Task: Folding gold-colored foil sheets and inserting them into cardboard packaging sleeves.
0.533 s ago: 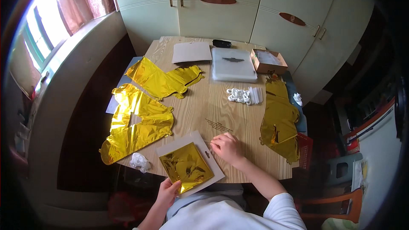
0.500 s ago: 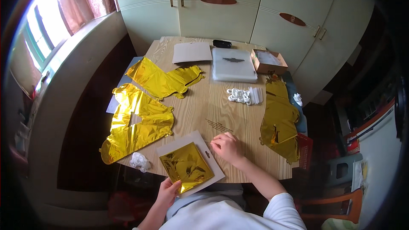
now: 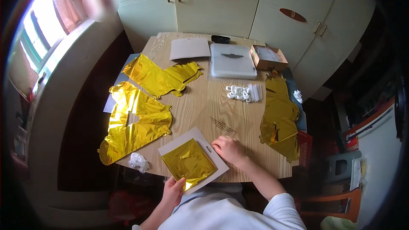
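My left hand (image 3: pixel 174 190) grips the lower edge of a grey-white backing card (image 3: pixel 217 164) with a square-folded gold foil balloon (image 3: pixel 187 162) lying on it, thumb on the foil. The card slants over the table's front edge, its hang hole at the upper right. Close to that hole, my right hand (image 3: pixel 230 149) is closed, fingertips pinched on what seems to be a clear plastic bag (image 3: pixel 223 124); the bag shows mainly by its dark print, and its edges are hard to make out.
Unfolded gold foil balloons (image 3: pixel 142 123) lie at left, another (image 3: pixel 279 115) at right. Farther back are grey cards (image 3: pixel 190 49), stacked clear bags (image 3: pixel 234 66), a black object (image 3: pixel 220 39) and an open box (image 3: pixel 270 63). White cord bundles (image 3: pixel 238 93) lie mid-table; crumpled white material (image 3: pixel 138 162) sits front left.
The card with the folded balloon has shifted slightly right and turned a little, closer to my right hand. The dark print has moved slightly right. My right hand remains pinched.
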Available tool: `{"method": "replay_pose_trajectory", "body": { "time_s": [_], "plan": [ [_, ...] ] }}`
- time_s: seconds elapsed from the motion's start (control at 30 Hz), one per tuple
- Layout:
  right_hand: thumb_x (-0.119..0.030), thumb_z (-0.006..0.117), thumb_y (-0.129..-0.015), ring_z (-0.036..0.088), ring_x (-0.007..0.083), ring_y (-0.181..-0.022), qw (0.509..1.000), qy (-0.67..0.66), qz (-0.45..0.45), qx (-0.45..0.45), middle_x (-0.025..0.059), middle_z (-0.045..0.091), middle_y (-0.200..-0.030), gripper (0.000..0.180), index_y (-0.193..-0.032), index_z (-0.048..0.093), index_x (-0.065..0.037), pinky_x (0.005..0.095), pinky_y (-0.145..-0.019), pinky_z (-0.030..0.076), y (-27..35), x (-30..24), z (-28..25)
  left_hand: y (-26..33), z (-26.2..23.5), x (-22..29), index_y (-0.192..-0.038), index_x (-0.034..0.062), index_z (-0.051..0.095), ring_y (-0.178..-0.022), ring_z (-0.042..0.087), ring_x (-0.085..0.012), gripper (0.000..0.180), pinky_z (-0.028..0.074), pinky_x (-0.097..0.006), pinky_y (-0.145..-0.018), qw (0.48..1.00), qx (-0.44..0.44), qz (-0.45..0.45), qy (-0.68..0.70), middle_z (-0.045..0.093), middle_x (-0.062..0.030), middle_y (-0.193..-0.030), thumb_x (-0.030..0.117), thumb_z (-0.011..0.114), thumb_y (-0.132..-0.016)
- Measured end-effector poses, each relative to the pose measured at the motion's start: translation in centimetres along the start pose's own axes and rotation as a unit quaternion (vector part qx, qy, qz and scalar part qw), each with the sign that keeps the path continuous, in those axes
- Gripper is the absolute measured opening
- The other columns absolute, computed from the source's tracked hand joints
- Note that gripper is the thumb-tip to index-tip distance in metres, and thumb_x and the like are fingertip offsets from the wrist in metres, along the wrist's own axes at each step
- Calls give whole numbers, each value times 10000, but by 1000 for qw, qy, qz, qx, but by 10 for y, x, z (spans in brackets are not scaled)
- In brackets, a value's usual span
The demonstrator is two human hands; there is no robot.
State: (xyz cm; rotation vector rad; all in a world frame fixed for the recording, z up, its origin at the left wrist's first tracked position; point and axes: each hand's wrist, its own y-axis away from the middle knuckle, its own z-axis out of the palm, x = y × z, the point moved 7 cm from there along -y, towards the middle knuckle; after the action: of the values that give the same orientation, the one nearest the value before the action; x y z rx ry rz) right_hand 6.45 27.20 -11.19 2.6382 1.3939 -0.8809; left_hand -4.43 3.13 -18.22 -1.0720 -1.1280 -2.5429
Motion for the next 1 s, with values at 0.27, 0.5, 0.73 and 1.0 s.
{"method": "replay_pose_trajectory", "body": {
  "time_s": [0.27,0.5,0.73,1.0],
  "plan": [
    [-181,656,-841,667,285,-785,993,-86,33,-69,87,680,-868,105,-869,700,-90,383,-700,544,-2,7,2,2,3,4,-1091,31,609,-683,574,-76,146,437,-219,-560,1000,13,8,21,662,-32,-906,58,580,-950],
    [-161,652,-845,665,308,-764,993,-79,28,-82,103,668,-846,93,-881,677,-79,402,-683,545,2,-3,6,10,11,-3,-1096,24,604,-767,607,-98,142,470,-239,-617,998,13,57,-26,664,-50,-964,57,566,-963],
    [-156,645,-858,666,296,-712,997,-12,-45,-57,102,614,-790,117,-844,565,-72,391,-607,552,10,-25,6,18,29,-21,-1117,22,581,-837,630,-126,154,518,-275,-698,998,30,58,15,657,-66,-1012,70,559,-973],
    [-131,684,-807,659,213,-760,992,69,-103,-11,47,583,-792,144,-833,545,-103,345,-590,552,16,-49,3,11,28,-43,-1192,15,543,-947,654,-175,217,559,-328,-755,999,-13,34,41,645,-99,-1120,89,537,-988]
  ]
}}
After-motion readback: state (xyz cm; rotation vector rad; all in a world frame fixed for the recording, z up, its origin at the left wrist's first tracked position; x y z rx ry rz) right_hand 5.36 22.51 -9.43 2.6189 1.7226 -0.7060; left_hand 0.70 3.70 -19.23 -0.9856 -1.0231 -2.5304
